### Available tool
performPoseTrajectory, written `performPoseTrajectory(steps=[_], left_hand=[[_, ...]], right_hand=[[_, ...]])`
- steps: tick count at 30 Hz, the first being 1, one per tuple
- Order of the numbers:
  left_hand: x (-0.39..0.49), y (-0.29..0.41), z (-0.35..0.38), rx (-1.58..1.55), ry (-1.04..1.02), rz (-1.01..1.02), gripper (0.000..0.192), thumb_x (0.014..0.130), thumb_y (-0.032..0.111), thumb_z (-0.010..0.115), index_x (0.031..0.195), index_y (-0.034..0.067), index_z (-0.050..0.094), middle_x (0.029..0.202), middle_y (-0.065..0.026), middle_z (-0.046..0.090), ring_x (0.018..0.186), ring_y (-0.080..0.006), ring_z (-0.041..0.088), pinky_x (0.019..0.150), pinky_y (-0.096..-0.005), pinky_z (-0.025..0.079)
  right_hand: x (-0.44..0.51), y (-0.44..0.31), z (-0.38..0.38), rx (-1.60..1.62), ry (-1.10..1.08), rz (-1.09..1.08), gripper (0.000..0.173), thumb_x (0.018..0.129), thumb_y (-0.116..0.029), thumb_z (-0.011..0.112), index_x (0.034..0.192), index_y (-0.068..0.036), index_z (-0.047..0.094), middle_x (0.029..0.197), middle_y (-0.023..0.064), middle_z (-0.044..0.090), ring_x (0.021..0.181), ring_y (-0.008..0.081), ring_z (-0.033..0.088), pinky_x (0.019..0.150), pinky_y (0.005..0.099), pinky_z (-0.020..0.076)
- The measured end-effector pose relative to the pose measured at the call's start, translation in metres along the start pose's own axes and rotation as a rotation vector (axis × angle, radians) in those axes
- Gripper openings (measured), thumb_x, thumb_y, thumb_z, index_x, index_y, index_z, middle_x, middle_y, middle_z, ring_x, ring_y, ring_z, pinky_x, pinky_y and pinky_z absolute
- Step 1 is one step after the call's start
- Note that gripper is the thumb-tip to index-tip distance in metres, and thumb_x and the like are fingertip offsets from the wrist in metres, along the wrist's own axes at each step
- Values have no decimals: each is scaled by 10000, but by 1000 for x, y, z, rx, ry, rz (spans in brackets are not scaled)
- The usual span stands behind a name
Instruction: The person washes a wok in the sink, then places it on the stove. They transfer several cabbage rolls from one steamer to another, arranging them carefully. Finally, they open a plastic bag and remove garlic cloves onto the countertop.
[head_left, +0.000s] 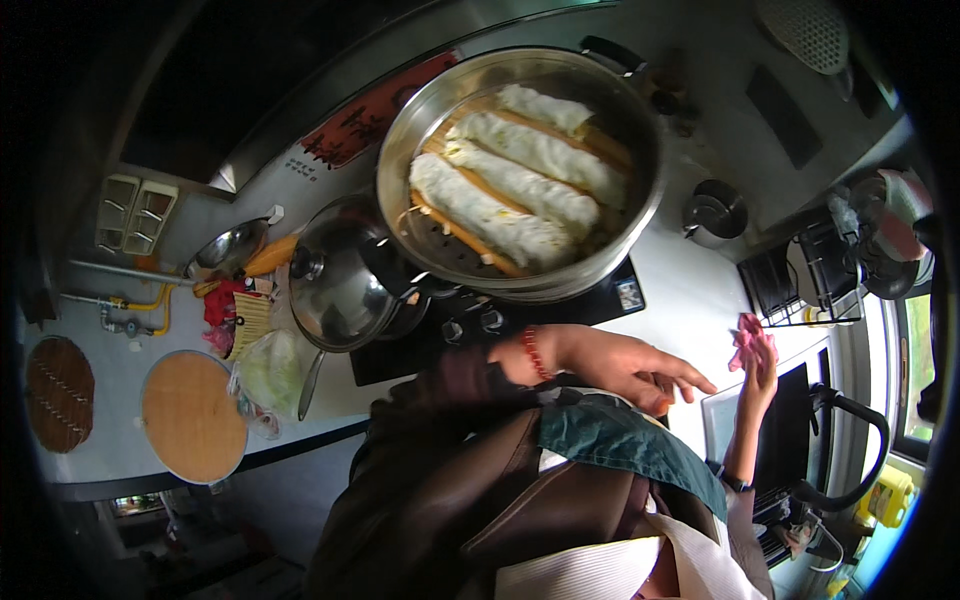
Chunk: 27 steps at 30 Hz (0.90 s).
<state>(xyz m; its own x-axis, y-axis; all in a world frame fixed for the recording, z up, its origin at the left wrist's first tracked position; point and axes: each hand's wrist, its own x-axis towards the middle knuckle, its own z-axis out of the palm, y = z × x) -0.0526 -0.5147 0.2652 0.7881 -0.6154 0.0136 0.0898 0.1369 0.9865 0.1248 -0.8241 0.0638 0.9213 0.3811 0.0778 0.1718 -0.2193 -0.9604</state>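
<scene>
My left hand (611, 364), with a red beaded bracelet at the wrist, hovers in front of my body near the front of the black cooktop (420, 341). Its fingers are apart and nothing is in it. Farther right, my right hand (761, 375) grips a crumpled pink cloth (744, 341) over the white counter (667, 300), beside the sink. A large metal steamer pot (397, 187) stands uncovered on the cooktop. Several long, pale rolls of filled dough (517, 180) lie side by side in it on a tan liner.
Left of the steamer sits a pan with a glass lid (337, 300). Farther left are a bagged leafy vegetable (270, 375) and a round wooden board (195, 416). A black dish rack (802, 277), metal cup (714, 214) and sink with a black faucet (874, 457) are at right.
</scene>
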Motion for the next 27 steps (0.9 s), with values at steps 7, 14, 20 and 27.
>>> performPoseTrajectory(steps=[7, 14, 20, 27], left_hand=[[-217, 65, 38, 327, 240, 110, 683, 978, 478, 615, 1452, -1, 500, 1482, -197, 500, 1384, -340, 465, 1137, -449, 378], [-415, 67, 32, 508, 1705, -233, 291, 955, 138, 664, 1220, 17, 674, 1142, -91, 697, 931, -141, 643, 842, -283, 517], [-484, 30, -15, 1177, 1737, -759, 509, 880, 259, 742, 1354, 112, 628, 1216, -167, 637, 1090, -291, 597, 957, -405, 471], [-503, 13, -37, 1197, 1591, -803, 529, 852, 280, 750, 1342, 136, 614, 1191, -196, 606, 1148, -382, 561, 1007, -454, 444]], right_hand=[[22, -112, 149, 47, -231, -91, 282, 1025, -64, 560, 1297, -7, 607, 1162, 120, 677, 933, 186, 684, 821, 311, 557], [17, -141, 207, 70, -226, -131, 230, 1008, -33, 567, 1225, 1, 634, 1056, 67, 667, 907, 136, 650, 821, 280, 522], [62, -235, 171, 104, 38, -485, 323, 1031, -28, 532, 1350, -28, 581, 1304, 122, 651, 1155, 199, 650, 957, 338, 546], [96, -392, 243, -604, -539, -1108, 215, 1005, -89, 542, 1158, -66, 692, 1224, 138, 599, 1103, 296, 638, 889, 365, 587]])
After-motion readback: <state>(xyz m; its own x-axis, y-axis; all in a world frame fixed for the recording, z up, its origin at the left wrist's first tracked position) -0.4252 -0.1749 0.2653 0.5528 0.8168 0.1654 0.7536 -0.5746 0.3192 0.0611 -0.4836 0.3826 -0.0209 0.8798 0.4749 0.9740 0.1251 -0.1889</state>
